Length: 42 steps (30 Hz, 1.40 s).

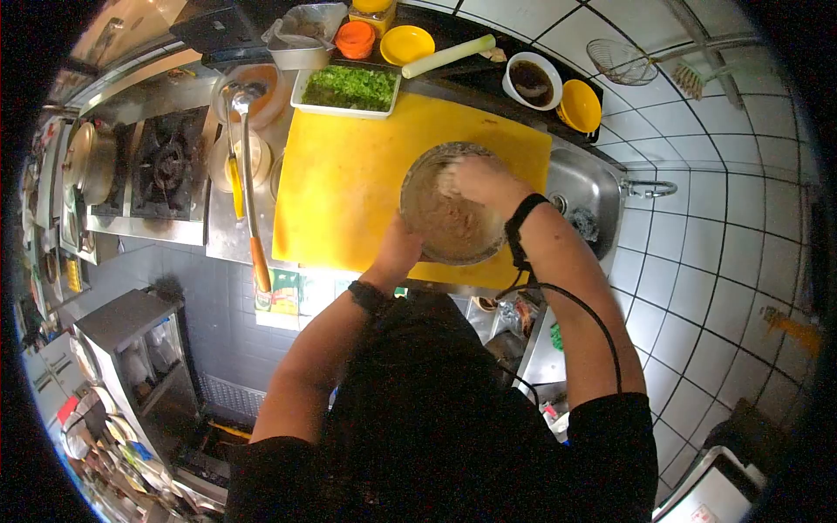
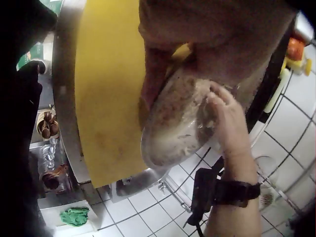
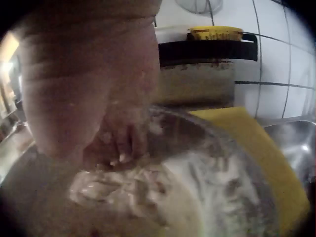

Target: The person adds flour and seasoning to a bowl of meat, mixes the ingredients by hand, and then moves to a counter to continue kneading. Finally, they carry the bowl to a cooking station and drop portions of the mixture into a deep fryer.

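A round metal mixing bowl (image 1: pixel 466 261) stands on the yellow cutting board (image 1: pixel 340 192), holding a wet, pale mixture with pinkish-brown pieces, likely meat (image 1: pixel 458 223). My left hand (image 1: pixel 399 251) grips the bowl's near-left rim. Inside the bowl, my right hand (image 1: pixel 484 181) reaches down at the far side, its fingers coated with the pale mixture. In the right wrist view, the fingertips (image 3: pixel 121 159) sit right at the mixture, loosely bent. Whitish paste smears the inner wall (image 3: pixel 222 173). The left wrist view shows the bowl tilted, partly hidden behind the left hand (image 2: pixel 207 29).
Behind the board stand a tray of chopped greens (image 1: pixel 349 90), a yellow dish (image 1: pixel 407 45), a leek stalk (image 1: pixel 449 57) and a bowl of dark liquid (image 1: pixel 533 81). A steel sink (image 1: pixel 602 179) lies right. At left are a long-handled ladle (image 1: pixel 247 174) and a gas stove (image 1: pixel 166 166).
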Available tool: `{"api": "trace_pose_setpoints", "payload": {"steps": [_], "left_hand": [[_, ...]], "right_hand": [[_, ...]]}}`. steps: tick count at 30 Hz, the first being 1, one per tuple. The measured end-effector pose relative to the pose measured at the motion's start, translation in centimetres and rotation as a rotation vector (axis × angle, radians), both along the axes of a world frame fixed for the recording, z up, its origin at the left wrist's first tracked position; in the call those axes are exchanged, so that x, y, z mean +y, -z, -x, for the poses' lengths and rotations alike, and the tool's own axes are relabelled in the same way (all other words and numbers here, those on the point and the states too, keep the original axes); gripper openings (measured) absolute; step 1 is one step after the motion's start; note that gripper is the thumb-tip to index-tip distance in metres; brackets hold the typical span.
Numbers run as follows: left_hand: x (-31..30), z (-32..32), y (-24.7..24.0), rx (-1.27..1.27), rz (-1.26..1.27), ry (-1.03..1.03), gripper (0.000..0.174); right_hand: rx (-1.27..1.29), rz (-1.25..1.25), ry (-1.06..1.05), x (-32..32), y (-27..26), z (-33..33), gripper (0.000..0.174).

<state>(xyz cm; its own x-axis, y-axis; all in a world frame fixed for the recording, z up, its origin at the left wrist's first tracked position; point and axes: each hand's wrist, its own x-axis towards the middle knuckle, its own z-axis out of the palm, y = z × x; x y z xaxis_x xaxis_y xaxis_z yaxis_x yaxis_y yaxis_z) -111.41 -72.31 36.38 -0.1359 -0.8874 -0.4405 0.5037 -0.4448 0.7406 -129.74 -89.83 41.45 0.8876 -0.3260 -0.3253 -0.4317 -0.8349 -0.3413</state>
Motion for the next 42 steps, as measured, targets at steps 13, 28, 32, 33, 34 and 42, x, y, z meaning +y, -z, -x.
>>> {"api": "trace_pose_setpoints", "payload": {"steps": [13, 28, 32, 33, 34, 42], "left_hand": [[-0.5, 0.3, -2.4, 0.025, -0.09, -0.026, 0.051], [1.6, 0.6, 7.7, 0.115, -0.1, 0.04, 0.047], [-0.3, 1.6, 1.8, -0.35, 0.217, -0.051, 0.042], [-0.3, 1.7, 4.0, -0.425, 0.21, -0.068, 0.043], [-0.3, 1.2, 3.7, -0.44, 0.226, -0.097, 0.043], [-0.8, 0.2, -2.0, -0.244, 0.078, 0.015, 0.041]], "right_hand": [[-0.605, -1.569, 1.816, 10.4, -0.7, 0.0, 0.027], [0.024, 0.23, 0.499, 8.9, -0.1, -1.7, 0.067], [-0.16, 0.036, 0.711, 8.7, 1.8, -2.3, 0.054], [-0.101, 0.092, 0.721, 8.6, 2.3, -2.4, 0.051], [-0.041, 0.149, 0.734, 8.4, 2.6, -2.5, 0.05], [-0.067, -0.642, 1.206, 6.9, -8.8, -3.1, 0.061]]}}
